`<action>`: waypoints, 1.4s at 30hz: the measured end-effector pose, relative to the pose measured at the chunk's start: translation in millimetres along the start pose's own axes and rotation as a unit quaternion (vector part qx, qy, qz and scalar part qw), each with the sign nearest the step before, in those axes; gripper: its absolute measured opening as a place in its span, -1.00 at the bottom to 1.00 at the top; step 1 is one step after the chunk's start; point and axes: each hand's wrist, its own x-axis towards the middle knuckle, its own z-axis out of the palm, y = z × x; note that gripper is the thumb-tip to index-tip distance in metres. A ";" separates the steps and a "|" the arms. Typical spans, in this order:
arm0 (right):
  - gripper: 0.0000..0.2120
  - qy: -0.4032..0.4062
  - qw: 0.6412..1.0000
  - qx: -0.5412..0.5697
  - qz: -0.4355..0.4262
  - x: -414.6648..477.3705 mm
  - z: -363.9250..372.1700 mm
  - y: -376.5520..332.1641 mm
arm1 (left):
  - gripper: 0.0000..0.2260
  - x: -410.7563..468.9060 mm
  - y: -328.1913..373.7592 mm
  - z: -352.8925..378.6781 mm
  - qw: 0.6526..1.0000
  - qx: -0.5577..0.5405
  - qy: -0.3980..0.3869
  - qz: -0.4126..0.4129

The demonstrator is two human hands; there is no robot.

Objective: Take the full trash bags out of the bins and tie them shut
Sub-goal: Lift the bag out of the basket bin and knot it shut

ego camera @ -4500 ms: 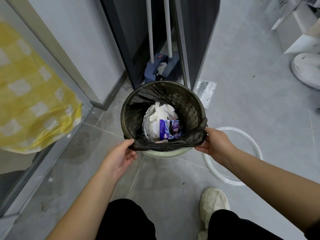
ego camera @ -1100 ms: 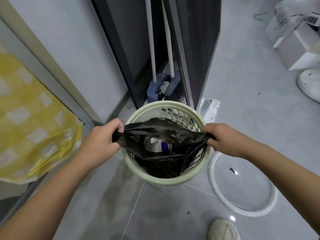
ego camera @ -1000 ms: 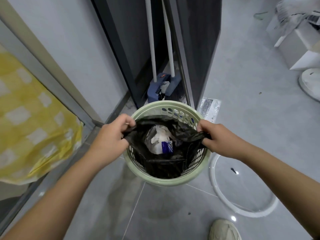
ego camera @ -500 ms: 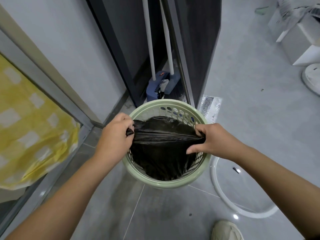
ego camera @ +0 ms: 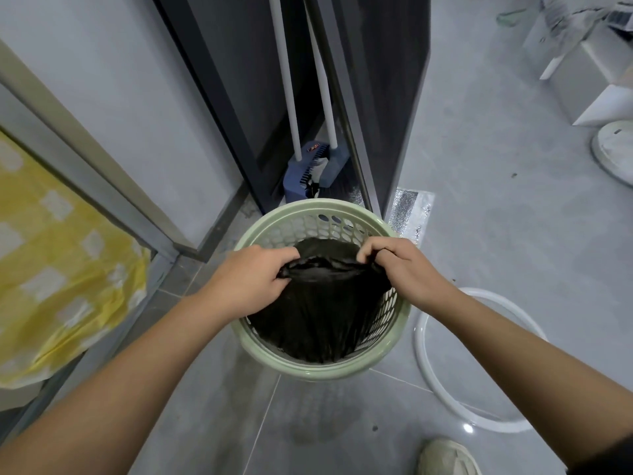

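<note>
Trash bag [ego camera: 322, 303] was gathered closed, centre frame.
Left hand [ego camera: 250, 279] and right hand [ego camera: 404, 269] had converged, fingers clamped on its mouth; tying remained.

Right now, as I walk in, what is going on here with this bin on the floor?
A person stands over a pale green perforated bin and works on its black trash bag. The left hand and the right hand each grip the bag's top edge, pulled close together so the mouth is almost shut. The bag sits inside the bin, not yet lifted out or tied. A white ring lies on the floor beside the bin.
</note>
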 end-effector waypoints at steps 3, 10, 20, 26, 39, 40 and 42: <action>-0.66 0.016 1.000 0.004 0.005 3.0 9.0 -2.9 | -0.89 10.0 8.9 4.1 0.988 -0.147 -0.010 -0.038; -0.73 -0.035 0.993 -0.100 -0.058 16.8 26.4 -0.4 | -0.88 30.1 19.2 -2.7 0.920 -0.362 -0.051 -0.143; -0.84 -0.116 0.993 0.029 -0.002 19.9 27.0 -18.6 | -0.99 58.8 6.8 -46.1 0.935 -0.315 -0.110 -0.121; -0.52 -0.090 0.994 0.027 0.063 24.3 38.4 -24.1 | -0.98 80.9 15.3 -61.9 0.934 -0.286 -0.185 -0.112; -0.19 0.006 0.965 -0.259 0.047 52.0 61.4 -19.6 | -0.95 107.6 43.7 -68.8 0.896 -0.312 -0.275 -0.158; -0.24 0.016 0.960 -0.273 0.058 53.0 62.7 -19.4 | -0.96 108.0 45.8 -70.6 0.894 -0.311 -0.279 -0.162; -0.49 0.033 0.954 -0.287 0.076 56.4 65.4 -17.5 | -0.95 108.8 47.5 -72.9 0.893 -0.305 -0.282 -0.171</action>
